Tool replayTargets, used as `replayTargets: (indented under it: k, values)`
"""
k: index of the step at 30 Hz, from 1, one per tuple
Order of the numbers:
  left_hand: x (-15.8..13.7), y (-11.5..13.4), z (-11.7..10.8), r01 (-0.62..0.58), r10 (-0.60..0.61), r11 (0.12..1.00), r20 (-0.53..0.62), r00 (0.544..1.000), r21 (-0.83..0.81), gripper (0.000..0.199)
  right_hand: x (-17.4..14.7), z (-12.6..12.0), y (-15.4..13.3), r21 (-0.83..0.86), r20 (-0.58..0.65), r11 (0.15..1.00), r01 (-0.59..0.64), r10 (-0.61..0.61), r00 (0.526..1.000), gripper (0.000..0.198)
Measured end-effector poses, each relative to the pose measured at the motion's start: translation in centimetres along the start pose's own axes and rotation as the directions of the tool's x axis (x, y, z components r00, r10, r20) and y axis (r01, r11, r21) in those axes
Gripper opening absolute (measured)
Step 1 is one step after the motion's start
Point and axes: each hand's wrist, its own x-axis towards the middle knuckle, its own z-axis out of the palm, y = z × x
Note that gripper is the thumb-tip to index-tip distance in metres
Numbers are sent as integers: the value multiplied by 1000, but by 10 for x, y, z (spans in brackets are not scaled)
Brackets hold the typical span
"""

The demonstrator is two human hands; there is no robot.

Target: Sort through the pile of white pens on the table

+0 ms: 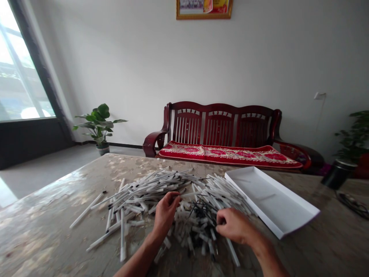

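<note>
On the table (54, 227), tubes (227, 192) are left loose beside the tray (279, 200); one's pinched by left fingers (173, 194); right fingers (221, 222) can't be read.

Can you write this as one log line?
left hand: at white tubes; right hand: by dark pieces; white tray: beside tubes; grips: unclear
</note>
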Motion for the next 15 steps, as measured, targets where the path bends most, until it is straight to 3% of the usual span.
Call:
replayTargets:
  k: [3, 6, 10, 15]
  values:
    - [0, 0, 5, -40, 44, 999, 112, 993, -30, 45, 8, 1, 7, -46, -226, 994, -96, 83, 971, 11]
    - [-6, 5, 9, -180, 153, 976, 203, 967, 124, 46, 14, 8, 9, -68, -421, 995, -72, 37, 906, 19]
    - [-17, 16, 9, -291, 184, 830, 259, 948, 475, 40, 16, 18, 5, -72, -341, 995, 66, -87, 936, 27]
    - [-24, 23, 12, -392, 174, 683, 384, 907, 617, 48, 18, 31, 3, -158, -267, 986, 44, -85, 960, 23]
